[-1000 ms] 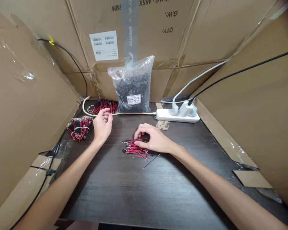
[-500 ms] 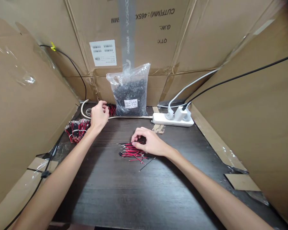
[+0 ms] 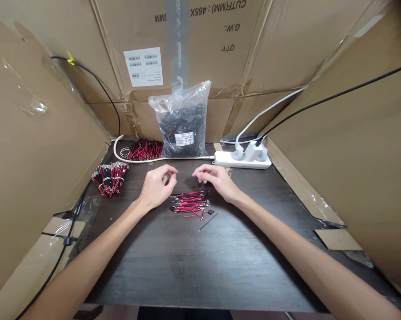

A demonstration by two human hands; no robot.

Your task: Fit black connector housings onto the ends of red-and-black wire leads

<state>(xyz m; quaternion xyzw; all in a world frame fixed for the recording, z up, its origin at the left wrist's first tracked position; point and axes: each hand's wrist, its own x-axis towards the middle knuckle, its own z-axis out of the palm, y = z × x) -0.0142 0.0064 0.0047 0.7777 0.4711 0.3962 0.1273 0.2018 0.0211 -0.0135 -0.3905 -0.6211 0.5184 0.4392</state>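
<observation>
My left hand hovers at the left end of a loose pile of red and black wires with metal tips. Its fingers are curved, the thumb a little apart from them, and no wire shows in it. Across a small gap, my right hand is above the pile's right end. Thumb and fingertips are pinched there; anything between them is too small to make out. A small black connector and a thin dark stick-like piece lie at the pile's near right edge.
A tied bundle of similar wires lies left, with a larger heap behind a white cord. A clear bag of black parts leans on the back cardboard. A white power strip with plugs sits back right. Cardboard walls enclose the table.
My left hand has come from the heap at the back left to the middle, near my right hand. My right hand has lifted off the wire pile and shifted slightly back and right.
</observation>
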